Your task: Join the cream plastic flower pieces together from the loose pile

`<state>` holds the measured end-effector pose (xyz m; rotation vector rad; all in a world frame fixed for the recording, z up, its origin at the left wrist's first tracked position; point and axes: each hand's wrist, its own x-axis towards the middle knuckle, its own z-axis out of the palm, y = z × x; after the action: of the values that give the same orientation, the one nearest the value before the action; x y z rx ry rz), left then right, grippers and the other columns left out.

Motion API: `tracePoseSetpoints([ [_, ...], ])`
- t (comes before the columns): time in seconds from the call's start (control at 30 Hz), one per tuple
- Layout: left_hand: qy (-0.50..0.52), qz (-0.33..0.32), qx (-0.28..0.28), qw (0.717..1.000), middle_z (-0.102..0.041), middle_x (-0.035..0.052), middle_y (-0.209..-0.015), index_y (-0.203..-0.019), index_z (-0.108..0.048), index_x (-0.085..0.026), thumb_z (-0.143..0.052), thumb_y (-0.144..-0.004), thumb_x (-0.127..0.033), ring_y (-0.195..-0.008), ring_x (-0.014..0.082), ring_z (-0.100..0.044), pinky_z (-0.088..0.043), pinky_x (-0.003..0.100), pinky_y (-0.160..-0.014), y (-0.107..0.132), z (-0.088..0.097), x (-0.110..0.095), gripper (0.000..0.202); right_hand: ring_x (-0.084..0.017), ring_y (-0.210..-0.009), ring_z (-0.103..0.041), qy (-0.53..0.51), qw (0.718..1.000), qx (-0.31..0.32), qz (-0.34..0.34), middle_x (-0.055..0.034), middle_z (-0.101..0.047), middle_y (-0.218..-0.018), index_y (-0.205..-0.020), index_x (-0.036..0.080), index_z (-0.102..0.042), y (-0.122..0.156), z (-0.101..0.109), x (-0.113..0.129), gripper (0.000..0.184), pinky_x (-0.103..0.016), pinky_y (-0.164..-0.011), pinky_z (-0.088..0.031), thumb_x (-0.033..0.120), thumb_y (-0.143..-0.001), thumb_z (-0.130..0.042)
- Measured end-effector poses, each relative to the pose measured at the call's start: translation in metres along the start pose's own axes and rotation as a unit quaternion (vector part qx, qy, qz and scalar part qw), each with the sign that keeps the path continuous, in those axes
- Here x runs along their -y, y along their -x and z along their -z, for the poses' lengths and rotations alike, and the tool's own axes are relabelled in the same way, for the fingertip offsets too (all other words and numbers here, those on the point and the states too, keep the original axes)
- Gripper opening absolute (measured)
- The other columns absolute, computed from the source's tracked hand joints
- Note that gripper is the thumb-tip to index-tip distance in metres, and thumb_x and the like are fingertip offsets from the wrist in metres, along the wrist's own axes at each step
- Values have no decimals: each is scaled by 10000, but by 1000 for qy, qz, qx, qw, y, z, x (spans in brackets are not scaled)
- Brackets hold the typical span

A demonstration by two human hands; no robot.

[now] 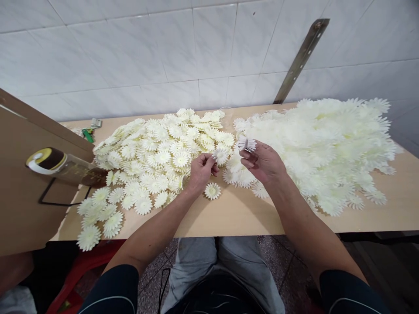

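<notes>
My left hand (203, 171) pinches a pale artificial flower head (221, 155) by its edge, above the table. Opposite it, my right hand (262, 160) is closed on another whitish flower head (246, 144), tilted and held up near the fingertips. Between and below the hands, a single flower head (212, 191) lies flat on the wood. On the left spreads a heap of cream flower heads (157, 148), which my left hand borders. Behind my right hand rises a larger, whiter heap of petal pieces (337, 148).
A bottle with a yellow-and-brown lid (65, 165) leans at the left beside a cardboard panel (29, 174). Small green and grey items (88, 134) lie at the back left. A perforated metal strip (301, 61) stands against the tiled wall (176, 48). The wooden tabletop (245, 222) ends just before my lap.
</notes>
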<state>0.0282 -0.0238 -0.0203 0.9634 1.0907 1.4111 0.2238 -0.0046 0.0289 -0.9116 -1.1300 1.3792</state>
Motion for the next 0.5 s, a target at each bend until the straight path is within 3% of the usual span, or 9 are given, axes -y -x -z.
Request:
tracePoseSetpoints([
  [0.07, -1, -1, 3, 1000, -656, -19, -581, -817, -708, -180, -910, -774, -496, -489, 101, -590, -482, 210, -477, 0, 0, 0, 378, -158, -624, -510, 65, 997, -18, 36, -22, -635, -762, -805, 254, -677, 1, 4, 3, 519, -286, -462, -380, 723, -747, -891],
  [0.13, 1, -4, 2, 1000, -650, -19, -576, -809, -709, -179, -910, -774, -496, -485, 99, -583, -477, 211, -471, 0, 0, 0, 377, -167, -614, -532, 206, 970, -64, 107, -26, -631, -724, -806, 246, -728, 2, 14, 8, 501, -323, -517, -450, 735, -828, -835],
  [0.27, 1, -7, 8, 1000, -647, -19, -575, -820, -722, -177, -904, -787, -513, -477, 98, -575, -486, 223, -473, 1, 1, 0, 384, -208, -700, -606, 499, 823, -163, 216, -96, -759, -951, -903, 242, -824, 4, 44, 18, 366, -460, -773, -571, 596, -960, -751],
  [0.33, -2, -6, 11, 1000, -648, -17, -575, -824, -730, -174, -908, -783, -525, -473, 97, -572, -489, 227, -473, 1, 1, -1, 395, -231, -750, -631, 547, 784, -175, 236, -122, -762, -1026, -959, 237, -832, 6, 50, 19, 338, -486, -825, -579, 559, -985, -733],
  [0.4, -5, -4, 14, 1000, -650, -15, -576, -808, -731, -172, -915, -774, -533, -471, 96, -570, -485, 226, -470, 1, 1, -1, 406, -243, -795, -660, 536, 790, -152, 256, -122, -759, -1050, -1012, 239, -835, 9, 41, 17, 288, -470, -825, -586, 506, -1011, -728],
  [0.5, -10, 3, 19, 1000, -652, -11, -571, -798, -742, -172, -921, -765, -552, -469, 98, -569, -481, 225, -466, 3, 0, -3, 422, -232, -799, -678, 487, 823, -63, 287, -88, -777, -1016, -1047, 268, -851, 15, 11, 7, 193, -427, -797, -589, 424, -1027, -738],
])
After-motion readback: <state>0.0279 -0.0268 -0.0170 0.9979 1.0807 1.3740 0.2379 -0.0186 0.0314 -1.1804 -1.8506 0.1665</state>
